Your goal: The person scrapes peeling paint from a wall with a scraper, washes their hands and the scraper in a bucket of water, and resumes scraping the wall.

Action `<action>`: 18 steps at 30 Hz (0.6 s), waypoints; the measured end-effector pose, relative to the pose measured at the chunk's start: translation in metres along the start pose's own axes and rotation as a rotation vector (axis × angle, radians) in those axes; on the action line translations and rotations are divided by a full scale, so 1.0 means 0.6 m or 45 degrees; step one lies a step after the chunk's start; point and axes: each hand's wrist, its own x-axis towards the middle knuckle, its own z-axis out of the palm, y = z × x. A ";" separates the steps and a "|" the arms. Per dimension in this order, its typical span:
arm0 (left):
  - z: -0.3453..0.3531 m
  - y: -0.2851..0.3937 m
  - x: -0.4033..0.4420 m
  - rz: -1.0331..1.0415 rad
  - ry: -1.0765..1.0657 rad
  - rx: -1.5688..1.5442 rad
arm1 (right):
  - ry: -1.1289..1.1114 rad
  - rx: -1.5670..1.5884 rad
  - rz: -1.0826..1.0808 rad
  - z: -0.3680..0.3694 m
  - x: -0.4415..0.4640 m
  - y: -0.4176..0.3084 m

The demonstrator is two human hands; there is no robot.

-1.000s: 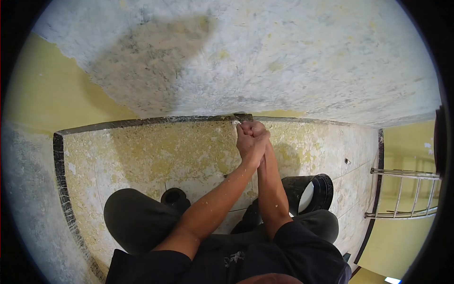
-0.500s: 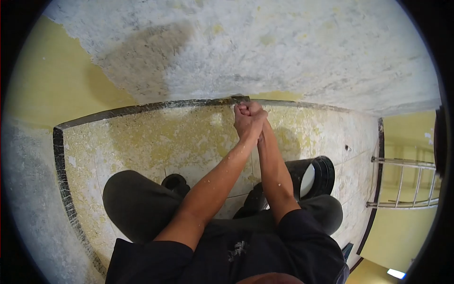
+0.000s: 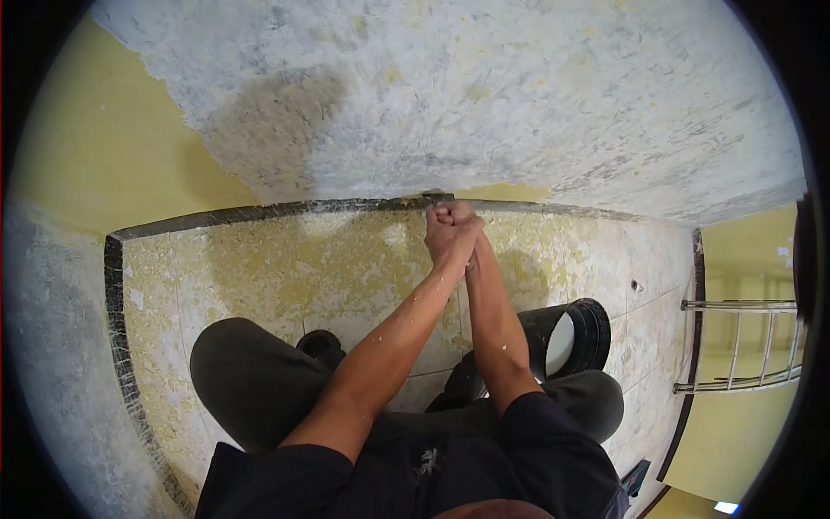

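My left hand (image 3: 445,239) and my right hand (image 3: 464,214) are closed together, one against the other, at the foot of the wall. Just past the fingers, a dark flat blade (image 3: 438,197) lies against the black skirting strip (image 3: 328,206). It looks like a scraper, though its handle is hidden inside my fists. White specks dot both forearms. Above the strip, the wall (image 3: 484,121) is mottled grey-white, with yellow paint left in patches.
Yellow and white paint flakes (image 3: 294,259) cover the tiled floor. A black bucket (image 3: 592,333) with whitish contents stands by my right knee. A metal ladder (image 3: 735,381) is at the far right. A small object (image 3: 636,285) lies on the tiles.
The view has tilted slightly, so the wall foot, hands and bucket sit a little lower in the picture. Both hands keep the same closed grip at the skirting strip.
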 end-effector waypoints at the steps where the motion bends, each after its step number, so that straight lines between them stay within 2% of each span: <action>1: 0.000 -0.008 -0.012 0.033 0.014 0.025 | 0.006 0.012 0.023 -0.001 0.002 0.000; 7: -0.004 -0.008 -0.007 -0.067 0.021 0.095 | -0.040 0.017 0.031 -0.005 0.006 0.003; 9: 0.002 -0.014 -0.006 0.017 0.011 0.024 | -0.081 0.174 -0.010 -0.009 0.008 0.007; 13: -0.003 -0.012 -0.026 -0.002 -0.013 -0.006 | -0.001 0.391 0.042 -0.027 -0.025 0.040; 15: -0.004 -0.016 -0.015 -0.019 0.005 0.066 | -0.025 0.474 0.030 -0.004 -0.007 0.016; 16: -0.007 -0.019 -0.013 -0.014 -0.010 0.065 | 0.004 0.347 -0.008 -0.001 0.001 0.014; 18: -0.001 -0.024 -0.009 0.019 -0.027 0.041 | -0.013 0.343 -0.019 -0.006 0.013 -0.007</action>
